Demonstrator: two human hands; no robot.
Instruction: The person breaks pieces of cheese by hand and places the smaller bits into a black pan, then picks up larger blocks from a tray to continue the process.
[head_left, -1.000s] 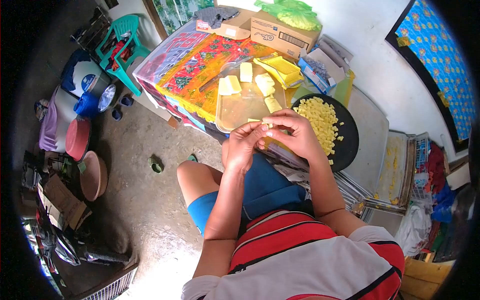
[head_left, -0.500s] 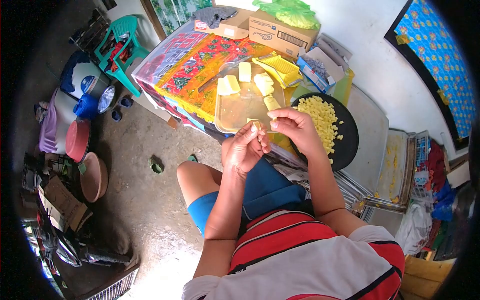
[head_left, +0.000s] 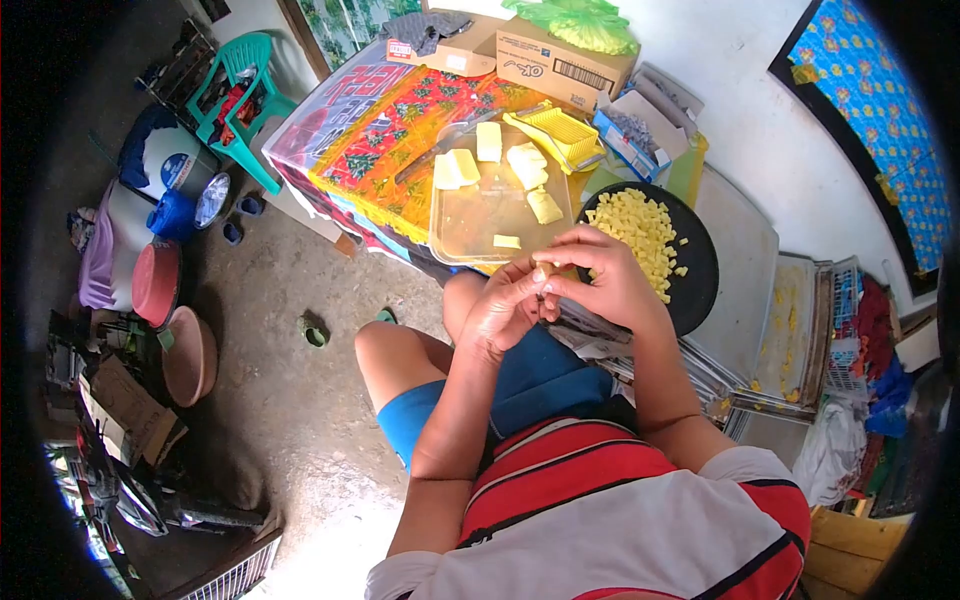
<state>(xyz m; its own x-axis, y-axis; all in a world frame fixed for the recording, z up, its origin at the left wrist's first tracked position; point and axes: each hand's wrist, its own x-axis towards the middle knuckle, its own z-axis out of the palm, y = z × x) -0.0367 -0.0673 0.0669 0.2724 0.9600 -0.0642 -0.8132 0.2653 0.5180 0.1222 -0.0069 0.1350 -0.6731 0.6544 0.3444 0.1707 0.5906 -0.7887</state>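
My left hand and my right hand meet above my lap at the front edge of a shallow clear tray. Both are closed, fingertips pinching around a small pale-yellow piece, mostly covered by the fingers. In the tray lie pale-yellow blocks, a lumpy yellow piece, a thicker chunk and a thin slice. Beside my right hand, a round black pan holds many small yellow pieces.
A yellow ridged tool rests at the tray's back right corner. Behind it stand an open blue-and-white box and a cardboard carton on the patterned tablecloth. Stacked flat trays lean at the right.
My hands have come together and shifted slightly right and toward me, from apart to touching. The thin slice and thicker chunk in the tray show more fully now.
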